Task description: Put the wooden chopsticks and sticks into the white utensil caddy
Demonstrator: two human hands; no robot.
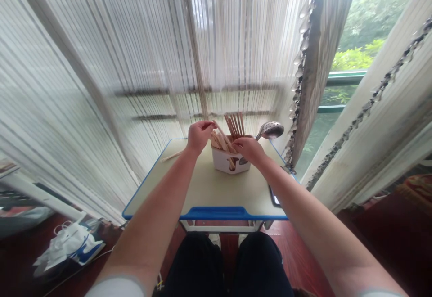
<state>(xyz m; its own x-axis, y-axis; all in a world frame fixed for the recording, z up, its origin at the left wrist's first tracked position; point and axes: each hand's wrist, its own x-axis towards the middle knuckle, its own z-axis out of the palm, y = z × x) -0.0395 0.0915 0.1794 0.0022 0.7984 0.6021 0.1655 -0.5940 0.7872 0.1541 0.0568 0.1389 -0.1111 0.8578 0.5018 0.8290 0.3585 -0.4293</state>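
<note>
A white utensil holder [221, 164] with cut-out openings stands toward the far side of the table. Brown chopsticks [235, 125] rise from its back, and paler wooden sticks lean in its left part. A slotted spoon [272, 130] sticks out to the right. My left hand [200, 137] is closed in a pinch at the upper end of a pale wooden chopstick [222, 132], above the holder's left side. At its lower end, my right hand [249, 147] has its fingers closed by the holder's rim; the fingertips seem to touch the same chopstick.
Pale sticks [172, 156] lie at the left of the blue-edged table [202, 193]. A phone-like dark object [275, 196] rests at the right edge, partly under my right forearm. Sheer curtains [151, 54] hang behind. White bags [69, 245] sit on the floor at left.
</note>
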